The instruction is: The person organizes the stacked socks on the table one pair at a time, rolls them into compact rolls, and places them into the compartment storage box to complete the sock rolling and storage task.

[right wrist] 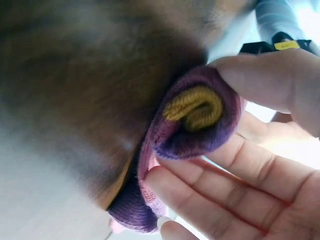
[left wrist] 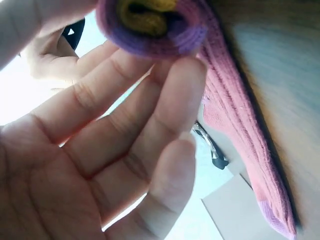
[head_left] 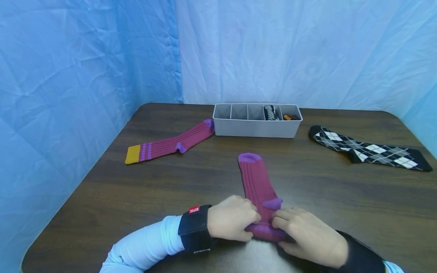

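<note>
Mid-width on the bench (head_left: pixel 136 201), toward its near edge: maroon sock (head_left: pixel 256 178), toe toward the far edge, cuff end rolled up. Left hand (head_left: pixel 233 218) and right hand (head_left: pixel 308 237) each pinch one end of the roll, thumb against bent fingers, neither balled into a fist.

Main risk, my read: roll springs loose if either grip slackens, since the core looks wound with a gap. Uneven turning between hands would skew it. Purple heel flap (head_left: pixel 273 203) sticks out toward the right edge; could bunch if the roll reaches it. No hand on the toe, so a tug could drag the whole sock.

Views: head hides the roll's core; both wrist views show yellow cuff inside, right wrist clearer. Only head clearly gives the matching sock (head_left: pixel 164 147) toward the left edge, touching the grey box (head_left: pixel 254 129) by the far edge.
</note>
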The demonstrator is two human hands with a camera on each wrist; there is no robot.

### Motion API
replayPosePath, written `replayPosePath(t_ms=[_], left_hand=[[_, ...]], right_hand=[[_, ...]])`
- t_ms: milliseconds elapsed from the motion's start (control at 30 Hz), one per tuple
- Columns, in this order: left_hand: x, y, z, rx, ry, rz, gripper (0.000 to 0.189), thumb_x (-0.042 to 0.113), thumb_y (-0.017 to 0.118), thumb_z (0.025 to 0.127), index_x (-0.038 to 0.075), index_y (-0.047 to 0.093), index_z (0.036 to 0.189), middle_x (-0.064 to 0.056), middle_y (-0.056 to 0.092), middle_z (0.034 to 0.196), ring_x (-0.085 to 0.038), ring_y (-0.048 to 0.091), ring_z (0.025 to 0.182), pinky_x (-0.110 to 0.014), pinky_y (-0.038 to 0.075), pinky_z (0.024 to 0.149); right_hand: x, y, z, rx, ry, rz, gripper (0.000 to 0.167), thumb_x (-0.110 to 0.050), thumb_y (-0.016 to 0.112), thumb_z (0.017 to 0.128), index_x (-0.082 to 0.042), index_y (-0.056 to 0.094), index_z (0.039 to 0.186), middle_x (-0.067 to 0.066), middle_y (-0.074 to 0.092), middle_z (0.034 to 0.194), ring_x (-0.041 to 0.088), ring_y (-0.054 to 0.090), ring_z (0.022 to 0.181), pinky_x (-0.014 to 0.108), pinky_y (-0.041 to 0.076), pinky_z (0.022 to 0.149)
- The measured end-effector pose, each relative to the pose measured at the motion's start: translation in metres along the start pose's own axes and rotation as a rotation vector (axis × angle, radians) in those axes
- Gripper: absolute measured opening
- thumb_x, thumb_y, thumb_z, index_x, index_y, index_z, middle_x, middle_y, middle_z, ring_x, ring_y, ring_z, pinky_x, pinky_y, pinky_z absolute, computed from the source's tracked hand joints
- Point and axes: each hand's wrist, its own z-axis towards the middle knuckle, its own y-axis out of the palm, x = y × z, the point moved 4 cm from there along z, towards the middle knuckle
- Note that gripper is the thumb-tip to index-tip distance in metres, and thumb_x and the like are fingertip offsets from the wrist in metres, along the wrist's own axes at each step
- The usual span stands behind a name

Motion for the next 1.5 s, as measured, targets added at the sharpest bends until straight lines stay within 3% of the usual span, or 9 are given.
replayPosePath(t_ms=[233,400,567,800,967,1133,1267,1367,1500], left_hand=[[-0.007,0.0,0.0,-0.031,-0.006,-0.213,0.015,0.019,0.058,0.074,0.017,0.046,0.083,0.011,0.039,0.055,0.001,0.036,0.046,-0.012,0.026,0.042],[-0.006,0.002,0.0,-0.091,-0.018,-0.251,0.015,0.02,0.055,0.076,0.019,0.044,0.086,0.011,0.038,0.055,0.0,0.037,0.047,-0.013,0.027,0.042],[-0.005,0.005,0.002,-0.071,-0.041,-0.197,0.006,0.021,0.053,0.08,0.02,0.05,0.085,0.011,0.045,0.065,0.0,0.041,0.057,-0.012,0.031,0.048],[-0.004,0.005,0.004,0.013,-0.01,-0.137,0.016,0.02,0.055,0.08,0.02,0.054,0.096,0.009,0.052,0.087,-0.002,0.047,0.079,-0.011,0.037,0.063],[-0.002,0.007,0.005,0.064,0.001,-0.024,0.017,0.021,0.054,0.08,0.021,0.056,0.097,0.009,0.053,0.085,-0.002,0.05,0.078,-0.013,0.038,0.061],[-0.002,0.007,0.007,0.091,-0.01,-0.06,0.013,0.017,0.056,0.079,0.019,0.051,0.091,0.01,0.051,0.079,-0.002,0.048,0.072,-0.011,0.035,0.057],[0.001,0.005,0.007,0.127,0.01,-0.028,0.009,0.019,0.057,0.078,0.02,0.051,0.084,0.011,0.049,0.076,-0.002,0.047,0.07,-0.012,0.034,0.057],[0.002,0.004,0.006,0.125,0.023,0.018,0.009,0.029,0.057,0.078,0.022,0.053,0.082,0.011,0.049,0.078,-0.001,0.047,0.072,-0.013,0.034,0.058],[0.003,0.006,0.005,0.088,0.024,0.045,0.025,0.043,0.06,0.073,0.023,0.052,0.085,0.012,0.049,0.08,-0.001,0.046,0.074,-0.015,0.036,0.06]], right_hand=[[0.003,-0.002,-0.002,-0.023,0.059,0.051,0.018,-0.026,0.063,0.068,-0.021,0.054,0.083,-0.018,0.048,0.071,-0.004,0.042,0.065,0.024,0.04,0.062],[0.004,0.0,-0.003,-0.093,0.075,0.12,0.016,-0.023,0.058,0.073,-0.019,0.054,0.087,-0.02,0.045,0.068,-0.005,0.037,0.06,0.021,0.037,0.058],[0.006,0.003,-0.002,-0.095,0.085,0.063,0.017,-0.022,0.057,0.073,-0.015,0.059,0.089,-0.018,0.047,0.071,-0.004,0.04,0.063,0.025,0.04,0.063],[0.006,0.002,-0.002,0.054,0.105,-0.047,0.023,-0.021,0.064,0.064,-0.02,0.054,0.085,-0.015,0.048,0.077,-0.002,0.043,0.067,0.024,0.041,0.062],[0.003,-0.003,-0.002,0.166,0.043,-0.068,0.029,-0.012,0.065,0.059,-0.021,0.05,0.082,-0.015,0.044,0.078,-0.001,0.042,0.068,0.021,0.041,0.059],[0.001,-0.005,-0.003,0.093,0.052,-0.069,0.024,-0.024,0.067,0.062,-0.022,0.055,0.083,-0.015,0.05,0.08,0.0,0.046,0.072,0.025,0.041,0.064],[0.002,-0.002,-0.003,0.025,0.084,-0.058,0.033,-0.038,0.069,0.06,-0.024,0.053,0.085,-0.016,0.05,0.082,0.001,0.047,0.075,0.027,0.04,0.065],[0.003,0.0,-0.002,0.01,0.092,-0.038,0.038,-0.037,0.072,0.057,-0.025,0.047,0.083,-0.017,0.046,0.079,-0.001,0.044,0.07,0.026,0.039,0.063],[0.005,0.002,-0.002,0.004,0.08,0.004,0.04,-0.028,0.073,0.056,-0.023,0.044,0.082,-0.016,0.042,0.075,-0.002,0.041,0.065,0.023,0.038,0.06]])
